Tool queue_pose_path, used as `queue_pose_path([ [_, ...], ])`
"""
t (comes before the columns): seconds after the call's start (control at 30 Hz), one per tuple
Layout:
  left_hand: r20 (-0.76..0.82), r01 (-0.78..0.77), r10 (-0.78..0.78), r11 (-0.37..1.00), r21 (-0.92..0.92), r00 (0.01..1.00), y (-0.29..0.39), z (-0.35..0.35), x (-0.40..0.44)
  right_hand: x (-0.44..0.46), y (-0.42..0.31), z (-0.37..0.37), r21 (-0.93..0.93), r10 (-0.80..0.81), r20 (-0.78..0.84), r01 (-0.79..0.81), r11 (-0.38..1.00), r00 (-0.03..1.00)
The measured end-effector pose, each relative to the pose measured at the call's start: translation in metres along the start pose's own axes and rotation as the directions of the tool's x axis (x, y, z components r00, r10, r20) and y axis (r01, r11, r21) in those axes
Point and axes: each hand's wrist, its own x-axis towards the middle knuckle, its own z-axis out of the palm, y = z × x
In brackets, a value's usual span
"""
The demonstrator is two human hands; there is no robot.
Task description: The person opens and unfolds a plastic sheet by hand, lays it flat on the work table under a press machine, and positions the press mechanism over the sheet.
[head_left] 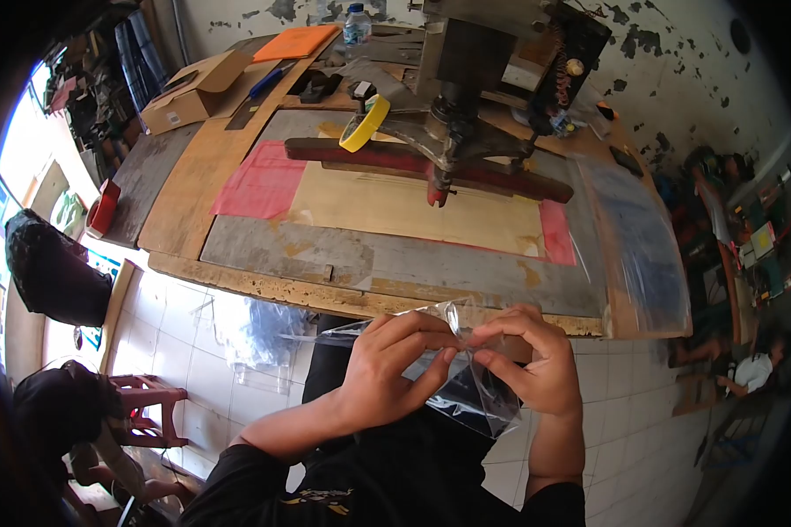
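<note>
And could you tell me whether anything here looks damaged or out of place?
The wall behind the bench has flaking paint, so it looks damaged; loose plastic lies heaped on the floor, perhaps out of place.

Room runs along the near strip of the table; beyond it, a press bar and yellow tape roll block the middle, a cardboard box the far left.

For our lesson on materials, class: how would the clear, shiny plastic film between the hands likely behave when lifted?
The clear, shiny plastic film is probably floppy, since it creases and folds around the left hand and right hand. Looking thin, it is likely light for its size. Its glossy surface may feel slippery.
</note>
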Motion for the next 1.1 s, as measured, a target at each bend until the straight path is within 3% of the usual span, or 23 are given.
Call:
queue_pose_path([
  [0.03,0.002,0.036,-0.036,0.999,-0.005,0.999,0.001,0.001,-0.002,-0.001,0.002,-0.001,0.011,0.05,0.018,-0.051,0.999,0.999],
  [0.3,-0.041,0.267,-0.264,0.959,0.1,0.964,0.003,0.0,-0.011,-0.005,-0.012,0.022,-0.216,-0.149,0.014,0.148,0.965,0.989],
  [0.4,0.003,0.334,-0.334,0.942,-0.001,0.942,-0.004,-0.001,-0.016,-0.008,-0.013,0.029,-0.339,-0.217,0.039,0.218,0.915,0.975],
  [0.6,0.029,0.418,-0.417,0.902,-0.109,0.908,-0.007,0.006,-0.025,-0.013,-0.012,0.036,-0.393,-0.223,0.054,0.226,0.891,0.973],
  [0.8,-0.061,0.365,-0.374,0.922,-0.129,0.925,-0.008,0.015,-0.031,-0.012,-0.011,0.036,-0.331,-0.129,-0.016,0.117,0.936,0.991],
  [1.0,-0.078,0.119,-0.117,0.993,0.018,0.99,-0.008,0.01,-0.019,-0.009,-0.007,0.03,-0.106,0.032,-0.114,-0.044,0.993,0.993],
  [1.07,-0.069,-0.064,0.07,0.994,0.085,0.995,-0.014,0.009,-0.016,-0.01,-0.004,0.026,-0.038,0.071,-0.108,-0.076,0.996,0.992],
  [1.1,-0.071,-0.064,0.07,0.994,0.086,0.995,-0.017,0.008,-0.017,-0.009,-0.005,0.024,-0.039,0.07,-0.107,-0.074,0.996,0.992],
])
